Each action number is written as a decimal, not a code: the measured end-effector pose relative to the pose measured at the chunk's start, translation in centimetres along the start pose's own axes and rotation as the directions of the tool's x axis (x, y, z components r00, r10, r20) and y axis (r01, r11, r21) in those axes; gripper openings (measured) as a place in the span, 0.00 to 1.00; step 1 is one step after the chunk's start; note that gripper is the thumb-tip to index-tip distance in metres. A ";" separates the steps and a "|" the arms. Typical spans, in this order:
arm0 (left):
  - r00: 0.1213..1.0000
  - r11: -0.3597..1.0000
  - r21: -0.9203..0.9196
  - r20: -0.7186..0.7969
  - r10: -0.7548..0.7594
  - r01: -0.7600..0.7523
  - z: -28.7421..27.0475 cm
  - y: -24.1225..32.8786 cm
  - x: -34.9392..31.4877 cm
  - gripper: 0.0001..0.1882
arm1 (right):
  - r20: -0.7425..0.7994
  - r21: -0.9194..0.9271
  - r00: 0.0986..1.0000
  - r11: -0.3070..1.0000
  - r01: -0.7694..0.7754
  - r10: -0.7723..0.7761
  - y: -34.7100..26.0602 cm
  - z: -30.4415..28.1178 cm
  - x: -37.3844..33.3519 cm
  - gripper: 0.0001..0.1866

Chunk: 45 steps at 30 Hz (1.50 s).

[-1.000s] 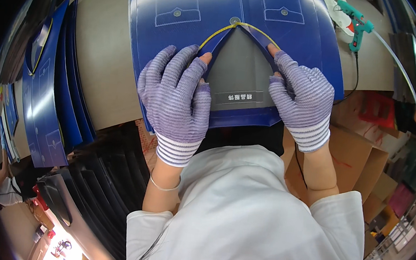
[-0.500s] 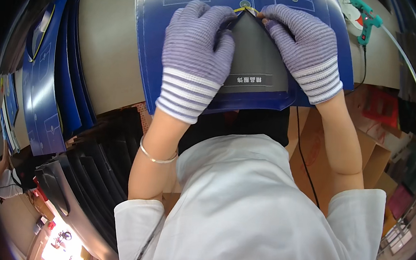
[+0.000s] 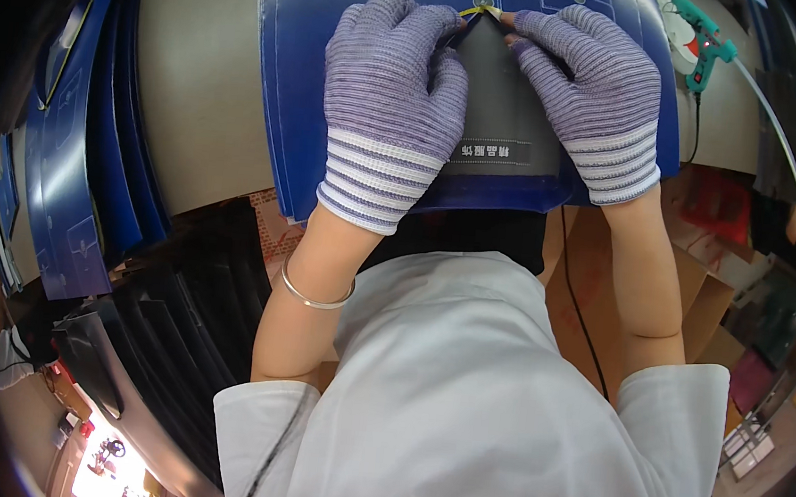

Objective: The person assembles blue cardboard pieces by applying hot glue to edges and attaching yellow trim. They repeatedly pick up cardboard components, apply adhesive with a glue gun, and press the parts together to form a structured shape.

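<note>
A glossy blue cardboard sheet (image 3: 291, 88), printed with pocket outlines and round buttons, lies in front of me. Down its middle runs a grey panel (image 3: 504, 97) shaped like a V, with a small printed label (image 3: 490, 151) near its wide end. My left hand (image 3: 393, 87), in a purple-and-white striped glove, has its fingers closed on the yellow-edged flap (image 3: 471, 13) at the narrow tip. From the other side, my right hand (image 3: 593, 95), gloved alike with bare fingertips, pinches the pale edge of the opposite flap (image 3: 494, 13). The fingertips partly hide both flaps.
A teal glue gun (image 3: 707, 50) with a cable lies on the table (image 3: 201, 70) at the far right. More blue sheets (image 3: 63, 181) stand at the left, with black folded pieces (image 3: 184, 315) nearer me. Cardboard boxes (image 3: 592, 303) are below the table's right side.
Both hands have shifted slightly right in the picture, along with the sheet's middle. The fingertips stay at the V's tip, and the two flap edges appear closer together.
</note>
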<state>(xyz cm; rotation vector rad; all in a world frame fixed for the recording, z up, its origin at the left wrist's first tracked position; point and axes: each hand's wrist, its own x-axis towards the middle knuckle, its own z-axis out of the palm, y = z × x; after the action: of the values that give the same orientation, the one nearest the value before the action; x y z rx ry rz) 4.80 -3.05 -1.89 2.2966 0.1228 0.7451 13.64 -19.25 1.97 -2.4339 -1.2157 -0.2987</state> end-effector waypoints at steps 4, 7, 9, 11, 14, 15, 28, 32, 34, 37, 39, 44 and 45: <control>1.000 1.000 0.008 -0.011 0.000 0.000 0.1 0.1 -0.1 0.11 | 0.015 0.036 0.998 0.997 -0.065 0.064 -0.1 0.2 0.0 0.11; 1.000 1.000 0.015 -0.014 0.009 -0.008 0.1 -0.1 0.0 0.11 | 0.011 0.017 0.998 0.998 -0.061 0.061 0.0 0.6 0.0 0.11; 1.000 1.000 0.000 -0.014 0.001 -0.001 0.2 0.0 -0.1 0.11 | 0.015 -0.009 0.998 0.998 -0.058 0.058 0.0 0.7 0.0 0.11; 1.000 1.000 -0.006 -0.016 -0.006 0.005 0.2 0.0 -0.2 0.11 | 0.021 -0.030 0.998 0.998 -0.054 0.055 0.1 0.7 -0.1 0.11; 1.000 1.000 0.003 -0.014 -0.010 0.010 0.3 0.0 -0.1 0.11 | 0.029 0.009 0.998 0.999 -0.051 0.050 0.1 0.5 0.1 0.11; 1.000 1.000 0.004 -0.006 -0.015 0.015 0.2 0.1 -0.1 0.11 | 0.010 0.016 0.998 0.998 -0.058 0.058 0.2 0.6 0.1 0.11; 0.998 0.995 0.095 -0.053 0.041 -0.036 0.3 0.3 -0.2 0.10 | -0.142 0.103 0.968 0.975 -0.196 0.209 -0.6 0.9 -3.3 0.10; 1.000 0.995 0.104 0.012 0.000 -0.001 -0.2 0.5 0.0 0.10 | -0.120 0.143 0.964 0.965 -0.221 0.239 -0.6 1.0 -3.2 0.10; 0.992 0.971 0.202 0.042 0.122 -0.128 -1.2 1.9 0.0 0.11 | -0.129 0.183 0.967 0.963 -0.195 0.221 0.1 1.0 -3.2 0.11; 0.924 0.937 0.139 0.266 0.275 -0.319 -3.6 5.1 -1.4 0.10 | -0.091 0.301 0.972 0.937 -0.179 0.215 1.1 0.4 -3.2 0.10; 0.841 0.944 0.023 0.462 0.281 -0.328 -3.3 6.2 -2.5 0.10 | -0.090 0.330 0.976 0.930 -0.160 0.199 1.1 -0.1 -3.1 0.11; 0.784 0.919 0.078 0.553 0.283 -0.387 -1.3 6.1 -3.7 0.11 | -0.104 0.296 0.977 0.944 -0.148 0.185 1.1 0.3 -3.3 0.11; 0.782 0.916 0.087 0.556 0.281 -0.391 -1.4 6.0 -3.7 0.11 | -0.105 0.305 0.975 0.940 -0.156 0.195 1.1 0.4 -3.4 0.11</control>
<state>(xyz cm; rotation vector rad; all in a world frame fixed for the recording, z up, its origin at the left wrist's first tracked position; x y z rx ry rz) 0.27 -7.77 1.07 2.6685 -0.5130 0.2309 12.48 -22.07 0.14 -2.2049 -0.9054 -0.2067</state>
